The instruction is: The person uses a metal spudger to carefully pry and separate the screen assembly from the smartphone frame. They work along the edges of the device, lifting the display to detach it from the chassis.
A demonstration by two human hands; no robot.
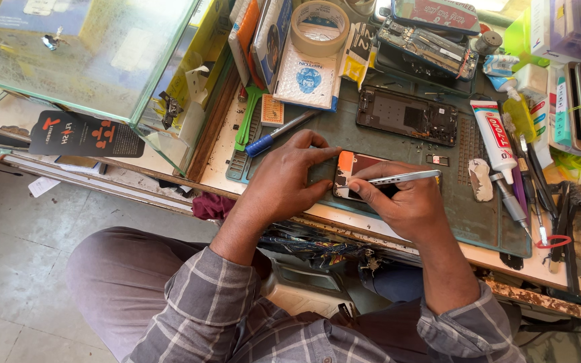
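Observation:
My left hand (290,176) grips the left end of a small phone (354,163) lying on the green work mat (485,222); thumb and fingers pinch it near an orange patch. In my right hand (408,202) is a slim silver tool (405,177), held like a pen. Its tip rests on the phone's left part. The palm of that hand covers the phone's right half.
An opened phone frame (408,114) lies further back on the mat. A glue tube (495,140), screwdrivers and tweezers (529,195) lie to the right. A tape roll (319,27), a blue pen (277,133) and stacked phones (432,40) sit behind. A glass case (82,54) stands at left.

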